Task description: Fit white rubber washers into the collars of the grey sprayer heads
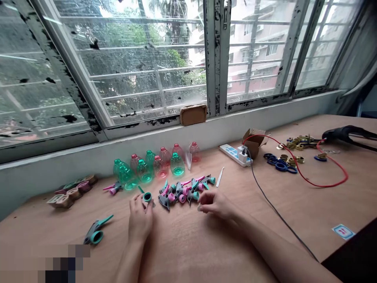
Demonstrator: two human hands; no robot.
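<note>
My left hand (pixel 139 220) is closed around a trigger spray head (pixel 147 197), its green collar opening turned up toward me. My right hand (pixel 217 205) is pinched over the table; a small pale piece shows at its fingertips, too small to name. Between and beyond the hands lies a pile of grey spray heads (pixel 182 190) with pink or green collars and levers. One more pink spray head (pixel 114 188) rests left of the pile. Nearer me at the left, a green and grey spray head (pixel 96 234) lies by itself.
Behind the pile stand several clear green bottles (pixel 177 165) and red bottles (pixel 161 168). Tweezers (pixel 219 177) lie near a white power strip (pixel 234 155). Stacked small cups (pixel 66 196) sit left. A red cable (pixel 321 185), blue rings (pixel 281 165) and a small cardboard box (pixel 256 143) are right.
</note>
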